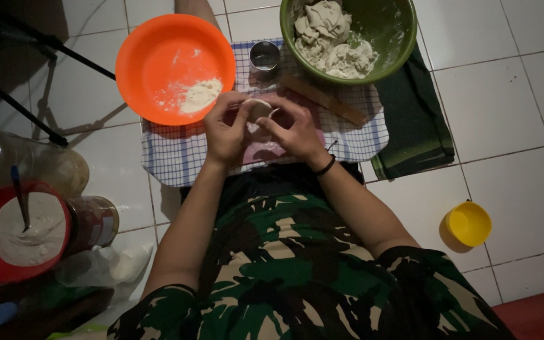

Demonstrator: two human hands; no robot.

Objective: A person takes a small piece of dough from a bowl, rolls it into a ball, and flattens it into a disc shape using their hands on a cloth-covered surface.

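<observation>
Both hands meet over a checked cloth (pixel 177 154) on the tiled floor. My left hand (pixel 225 129) and my right hand (pixel 294 129) pinch a small round piece of pale dough (pixel 258 109) between their fingertips. A black band circles the right wrist. Under the hands lies a pinkish board (pixel 266 151). Just beyond them a wooden rolling pin (pixel 325 99) lies slantwise, and a small metal cup (pixel 264 55) stands upright.
An orange bowl (pixel 158 50) with some flour sits at the upper left. A green bowl (pixel 395 38) holds lumps of dough. A dark green cloth (pixel 417 119) lies right. A yellow cup (pixel 468 223), a red tub of white filling with a spoon (pixel 23 230), and jars (pixel 92 220) stand nearby.
</observation>
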